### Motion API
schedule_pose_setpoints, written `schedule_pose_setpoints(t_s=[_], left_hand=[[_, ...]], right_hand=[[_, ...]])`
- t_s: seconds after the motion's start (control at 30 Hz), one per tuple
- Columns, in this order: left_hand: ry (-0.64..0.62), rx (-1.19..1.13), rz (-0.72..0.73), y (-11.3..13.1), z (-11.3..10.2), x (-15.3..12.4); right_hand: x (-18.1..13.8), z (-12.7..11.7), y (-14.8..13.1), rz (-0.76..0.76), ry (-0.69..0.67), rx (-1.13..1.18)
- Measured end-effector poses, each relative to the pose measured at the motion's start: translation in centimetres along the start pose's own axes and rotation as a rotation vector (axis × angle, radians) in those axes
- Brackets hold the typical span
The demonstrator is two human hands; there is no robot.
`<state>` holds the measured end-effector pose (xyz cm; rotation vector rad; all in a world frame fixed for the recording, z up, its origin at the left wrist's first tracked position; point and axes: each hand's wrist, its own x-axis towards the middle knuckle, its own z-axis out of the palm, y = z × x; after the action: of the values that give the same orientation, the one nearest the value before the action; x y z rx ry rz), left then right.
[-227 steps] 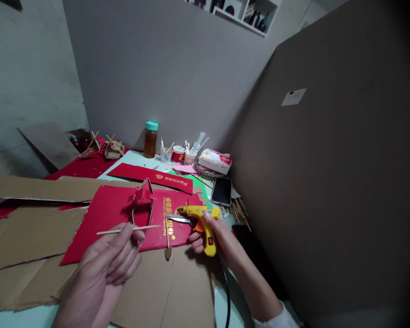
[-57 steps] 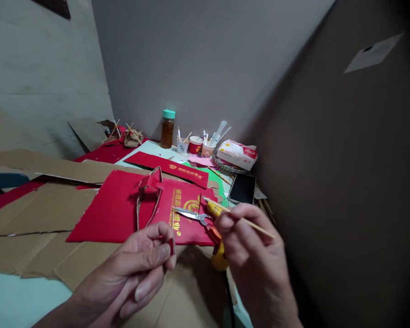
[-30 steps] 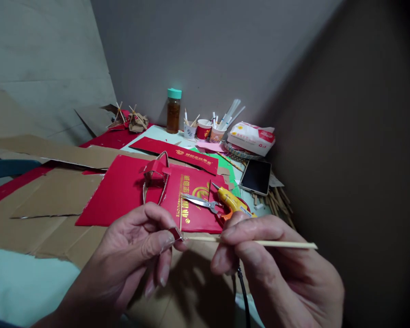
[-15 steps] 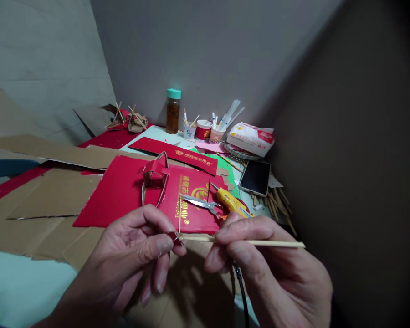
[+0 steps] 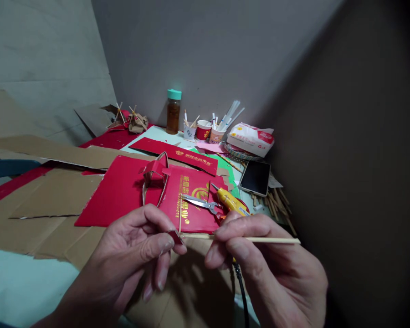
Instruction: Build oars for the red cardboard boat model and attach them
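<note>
My left hand (image 5: 141, 255) pinches a small dark red piece of cardboard (image 5: 176, 236) between thumb and forefinger. Between the fingers of my right hand (image 5: 263, 264) lies a thin wooden stick (image 5: 273, 240), nearly level, its left end touching the cardboard piece. A second thin stick (image 5: 180, 214) rises from about the same spot. Behind my hands, scissors (image 5: 201, 202) with open blades and a yellow glue gun (image 5: 230, 200) rest on a red cardboard sheet (image 5: 123, 191). A bent red cardboard shape (image 5: 155, 175) stands on that sheet.
Brown cardboard sheets (image 5: 54, 191) spread over the left side. At the back stand a bottle (image 5: 173, 111) with a teal lid, paper cups (image 5: 203, 130) and a tissue pack (image 5: 251, 138). A phone (image 5: 255, 177) lies at right beside cut sticks (image 5: 276, 205). A black cord (image 5: 241, 291) runs down in front.
My right hand and its stick have shifted slightly left and up. The cardboard piece in my left hand has turned a little, and my grip on both things is unchanged.
</note>
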<state>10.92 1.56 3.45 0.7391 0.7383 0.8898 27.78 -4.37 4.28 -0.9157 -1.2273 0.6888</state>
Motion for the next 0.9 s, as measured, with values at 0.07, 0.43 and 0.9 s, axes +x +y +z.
schedule_pose_setpoints(t_s=[0.07,0.43,0.9], left_hand=[[-0.039,0.009,0.001,-0.1,-0.4,0.2],[-0.078,-0.011,-0.007,-0.6,-1.0,-0.1],[-0.096,0.0,0.028,-1.1,-1.2,0.2]], right_hand=[[0.0,0.0,0.0,0.003,0.0,-0.002],[0.0,-0.1,-0.1,0.041,-0.02,-0.059],[0.4,0.0,-0.2,0.149,-0.01,-0.057]])
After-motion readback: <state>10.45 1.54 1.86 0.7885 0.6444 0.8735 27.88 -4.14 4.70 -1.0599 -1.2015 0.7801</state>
